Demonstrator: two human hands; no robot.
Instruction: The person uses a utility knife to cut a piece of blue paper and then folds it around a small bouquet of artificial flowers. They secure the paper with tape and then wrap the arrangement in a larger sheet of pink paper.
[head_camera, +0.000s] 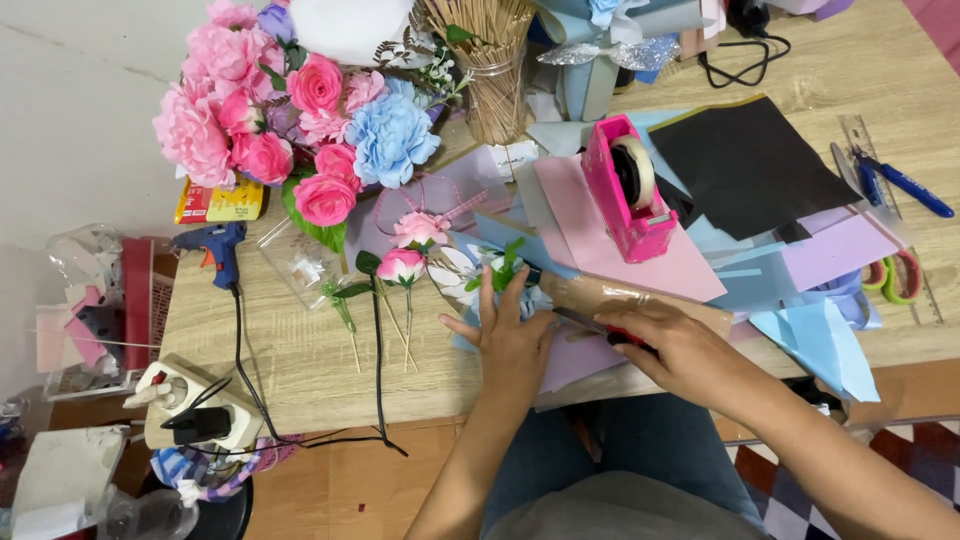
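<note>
brown kraft paper sheet lies at the tabletop front edge. left hand, grip open, presses flat on pale blue paper beside it; right hand grips a red-handled craft knife. the blade points toward the left fingers, so a slip could nick them or tear the sheet.

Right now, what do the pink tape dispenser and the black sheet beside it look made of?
The pink tape dispenser looks like moulded plastic, smooth with a slight sheen. The black sheet looks like matte paper or thin card: flat, straight-edged, no shine.
</note>
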